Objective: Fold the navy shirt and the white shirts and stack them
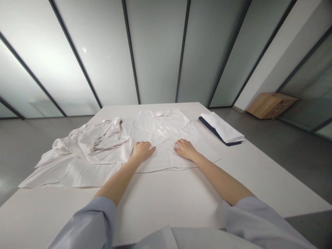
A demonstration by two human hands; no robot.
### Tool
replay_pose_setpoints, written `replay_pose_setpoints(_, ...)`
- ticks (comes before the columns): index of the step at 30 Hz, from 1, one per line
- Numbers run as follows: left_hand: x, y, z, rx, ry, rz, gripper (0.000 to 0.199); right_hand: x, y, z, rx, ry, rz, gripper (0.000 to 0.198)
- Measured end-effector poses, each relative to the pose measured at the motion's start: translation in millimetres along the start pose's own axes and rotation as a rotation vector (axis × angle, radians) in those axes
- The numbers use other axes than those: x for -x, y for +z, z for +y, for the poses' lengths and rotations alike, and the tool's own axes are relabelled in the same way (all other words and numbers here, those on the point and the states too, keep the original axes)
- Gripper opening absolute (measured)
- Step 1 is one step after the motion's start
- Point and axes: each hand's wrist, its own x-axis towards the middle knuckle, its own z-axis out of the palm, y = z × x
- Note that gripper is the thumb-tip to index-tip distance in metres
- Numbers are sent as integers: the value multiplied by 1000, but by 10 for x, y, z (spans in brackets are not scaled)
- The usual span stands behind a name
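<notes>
A white shirt [163, 155] lies spread on the table in front of me, its collar at the far side and its hem towards me. My left hand [142, 151] rests on the left part of the shirt, fingers stretched out and palm down. On the right part lies my right hand [186, 149], also flat with the fingers extended. Neither hand grips the cloth. Just left of my left hand is a crumpled heap of white garments [95, 145], spreading towards the table's left edge.
To the right, a folded white garment [221, 126] sits on a dark navy folded piece [213, 130]. The white table [166, 204] carries all of these. Beyond it stand frosted glass panels [158, 52], and a wooden cabinet [269, 104] is on the floor at the right.
</notes>
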Motion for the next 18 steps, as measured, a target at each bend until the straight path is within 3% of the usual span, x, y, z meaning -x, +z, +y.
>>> replay_pose_setpoints(4,4,152,14,22,5,-2,67,-32,114,47,3,-6,5,52)
replay_pose_setpoints(7,-3,216,-14,59,13,8,75,-39,146,78,-17,-18,54,50)
replay_pose_setpoints(11,16,143,-40,151,222,88,58,-35,101,83,-81,-124,164,29)
replay_pose_setpoints(14,51,51,-13,188,310,60,45,-28,54,66,-136,-220,160,18)
replay_pose_setpoints(18,81,9,24,177,342,47,59,2,12,27,-186,-250,138,22)
